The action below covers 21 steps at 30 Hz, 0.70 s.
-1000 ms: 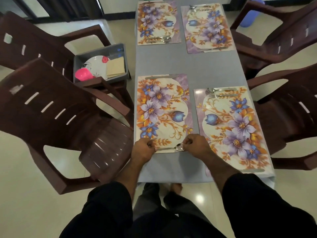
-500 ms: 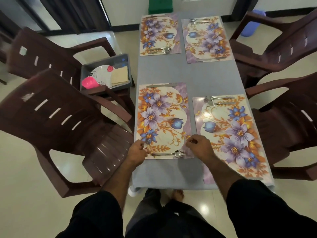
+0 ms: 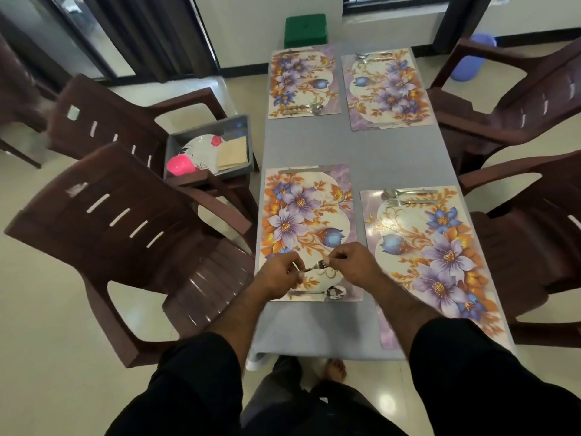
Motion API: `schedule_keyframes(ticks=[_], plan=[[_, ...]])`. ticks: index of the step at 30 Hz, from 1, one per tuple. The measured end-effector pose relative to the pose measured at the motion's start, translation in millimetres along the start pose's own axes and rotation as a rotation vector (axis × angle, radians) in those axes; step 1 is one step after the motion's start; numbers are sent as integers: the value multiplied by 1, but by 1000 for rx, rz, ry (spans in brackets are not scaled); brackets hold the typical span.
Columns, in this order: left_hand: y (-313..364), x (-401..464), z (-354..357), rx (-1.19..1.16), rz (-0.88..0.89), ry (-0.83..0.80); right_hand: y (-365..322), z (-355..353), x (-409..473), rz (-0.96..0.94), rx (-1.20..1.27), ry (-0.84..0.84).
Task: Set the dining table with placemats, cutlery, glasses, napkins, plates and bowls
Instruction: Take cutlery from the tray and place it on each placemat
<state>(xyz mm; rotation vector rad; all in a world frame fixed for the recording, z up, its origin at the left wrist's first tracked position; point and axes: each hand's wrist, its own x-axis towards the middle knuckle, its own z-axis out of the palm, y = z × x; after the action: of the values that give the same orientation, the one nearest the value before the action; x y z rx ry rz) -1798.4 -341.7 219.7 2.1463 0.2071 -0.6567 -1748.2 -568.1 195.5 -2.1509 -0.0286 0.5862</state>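
Note:
Several floral placemats lie on the grey table. Over the near left placemat both hands hold one metal fork. My left hand grips its handle; my right hand pinches it at the tines. A spoon lies on this placemat's near edge, and a knife lies on its far edge. The near right placemat carries a spoon and fork at its far end. The two far placemats also carry cutlery.
A grey bin sits on the seat of a brown chair at the left, holding a white plate, a pink bowl and beige napkins. Brown plastic chairs flank the table. A green stool stands beyond it.
The spoon was set down on the placemat's near edge and released. Both hands have since risen a little and now hold a fork between them. The camera tilted up.

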Motion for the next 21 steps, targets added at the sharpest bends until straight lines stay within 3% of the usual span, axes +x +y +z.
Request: schedule_keyframes(ticks=[3, 9, 21], plan=[[-22, 12, -2, 160, 25, 134, 13, -2, 4, 52, -45, -17], [-43, 36, 5, 407, 25, 170, 28, 15, 13, 137, -180, -26], [-63, 39, 9, 299, -30, 177, 35, 19, 14, 174, -248, 35]])
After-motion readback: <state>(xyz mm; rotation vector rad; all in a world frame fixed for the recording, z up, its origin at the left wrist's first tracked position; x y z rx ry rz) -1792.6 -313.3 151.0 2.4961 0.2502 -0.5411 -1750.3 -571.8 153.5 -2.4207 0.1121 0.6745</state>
